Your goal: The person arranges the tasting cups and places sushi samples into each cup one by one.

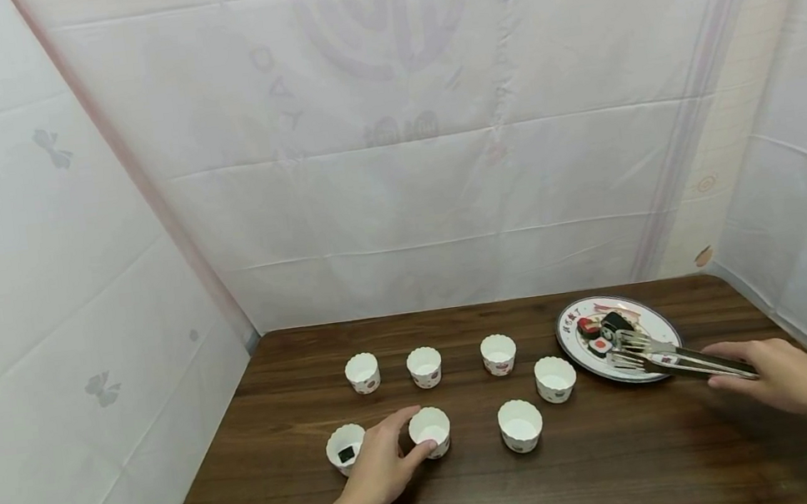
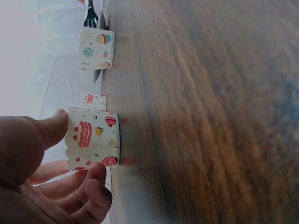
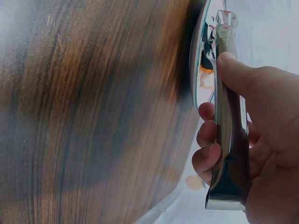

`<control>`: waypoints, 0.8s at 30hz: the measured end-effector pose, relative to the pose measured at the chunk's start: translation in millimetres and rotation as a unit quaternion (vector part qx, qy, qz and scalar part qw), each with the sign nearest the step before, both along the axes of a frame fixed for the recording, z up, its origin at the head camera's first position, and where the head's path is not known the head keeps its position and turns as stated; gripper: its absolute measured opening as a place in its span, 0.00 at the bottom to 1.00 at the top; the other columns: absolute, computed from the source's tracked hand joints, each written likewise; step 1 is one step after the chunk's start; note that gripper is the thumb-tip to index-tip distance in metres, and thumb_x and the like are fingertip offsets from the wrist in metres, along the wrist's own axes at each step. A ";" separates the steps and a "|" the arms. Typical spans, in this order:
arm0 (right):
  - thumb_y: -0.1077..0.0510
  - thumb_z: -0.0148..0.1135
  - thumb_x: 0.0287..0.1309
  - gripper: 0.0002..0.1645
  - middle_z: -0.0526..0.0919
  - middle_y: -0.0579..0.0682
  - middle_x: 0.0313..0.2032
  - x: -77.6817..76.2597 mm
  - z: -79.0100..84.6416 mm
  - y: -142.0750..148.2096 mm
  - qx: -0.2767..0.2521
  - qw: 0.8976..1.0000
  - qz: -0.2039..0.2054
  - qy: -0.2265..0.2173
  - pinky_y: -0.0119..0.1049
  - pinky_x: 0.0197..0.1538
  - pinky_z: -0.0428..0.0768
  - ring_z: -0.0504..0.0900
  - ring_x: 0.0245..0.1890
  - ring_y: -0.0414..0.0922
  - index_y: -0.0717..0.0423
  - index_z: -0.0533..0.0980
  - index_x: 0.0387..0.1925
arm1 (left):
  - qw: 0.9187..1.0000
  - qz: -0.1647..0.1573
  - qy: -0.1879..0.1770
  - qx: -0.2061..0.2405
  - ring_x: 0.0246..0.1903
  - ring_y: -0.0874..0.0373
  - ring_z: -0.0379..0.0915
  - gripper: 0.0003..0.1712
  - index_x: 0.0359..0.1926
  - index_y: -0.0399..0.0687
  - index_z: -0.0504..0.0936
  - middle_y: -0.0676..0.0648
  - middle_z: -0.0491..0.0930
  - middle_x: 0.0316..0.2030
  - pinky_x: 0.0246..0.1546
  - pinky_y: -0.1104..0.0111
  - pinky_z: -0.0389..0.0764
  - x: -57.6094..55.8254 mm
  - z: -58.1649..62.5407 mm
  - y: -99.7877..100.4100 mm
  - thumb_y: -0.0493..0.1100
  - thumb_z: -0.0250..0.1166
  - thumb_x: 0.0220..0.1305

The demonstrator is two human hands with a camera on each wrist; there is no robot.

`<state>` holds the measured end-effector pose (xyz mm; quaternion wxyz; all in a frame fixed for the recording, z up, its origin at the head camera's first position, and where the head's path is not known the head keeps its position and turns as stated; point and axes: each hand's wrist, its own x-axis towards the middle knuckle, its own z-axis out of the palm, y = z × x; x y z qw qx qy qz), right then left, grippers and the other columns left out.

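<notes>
My left hand holds a white paper baking cup, thumb on one side and fingers on the other. In the left wrist view, printed cakes decorate this baking cup, which stands on the table. My right hand grips metal tongs with fork-shaped ends. Their tines reach over a round plate among several sushi pieces. From the right wrist, the thumb lies along one arm of the tongs, with fingers curled round the other side.
Left of my left hand, another baking cup contains a small dark piece. A back row has three cups, one of them a cup at left. Two more cups, including a cup, stand between hand and plate. White sheeting encloses the wooden table.
</notes>
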<state>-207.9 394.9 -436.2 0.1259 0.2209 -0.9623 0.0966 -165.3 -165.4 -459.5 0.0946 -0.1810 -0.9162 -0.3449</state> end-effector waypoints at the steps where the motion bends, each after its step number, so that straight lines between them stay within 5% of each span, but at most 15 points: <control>1: 0.49 0.80 0.51 0.28 0.89 0.54 0.40 0.4 -0.2 0.2 0.000 1.000 0.000 0.000 0.45 0.33 0.81 0.88 0.35 0.48 0.59 0.84 0.50 | 1.000 0.000 0.000 0.001 0.19 0.72 0.63 0.30 0.61 0.35 0.80 0.38 0.83 0.54 0.31 0.69 0.75 0.2 -0.1 -0.2 0.48 0.75 0.63; 15: 0.51 0.79 0.52 0.25 0.89 0.54 0.40 2.7 -2.8 3.3 0.002 1.000 0.009 0.002 0.38 0.29 0.76 0.77 0.30 0.30 0.59 0.85 0.50 | 1.000 0.005 -0.013 0.007 0.18 0.72 0.62 0.30 0.61 0.36 0.80 0.39 0.84 0.54 0.27 0.72 0.73 -1.1 -1.7 -0.4 0.45 0.76 0.62; 24: 0.51 0.78 0.53 0.27 0.89 0.58 0.42 3.4 -3.3 4.0 0.000 1.000 0.004 0.000 0.37 0.28 0.74 0.73 0.27 0.29 0.61 0.85 0.51 | 1.000 0.004 -0.023 0.013 0.17 0.71 0.63 0.31 0.62 0.35 0.79 0.38 0.83 0.54 0.26 0.73 0.73 -1.8 -2.2 -1.1 0.45 0.76 0.62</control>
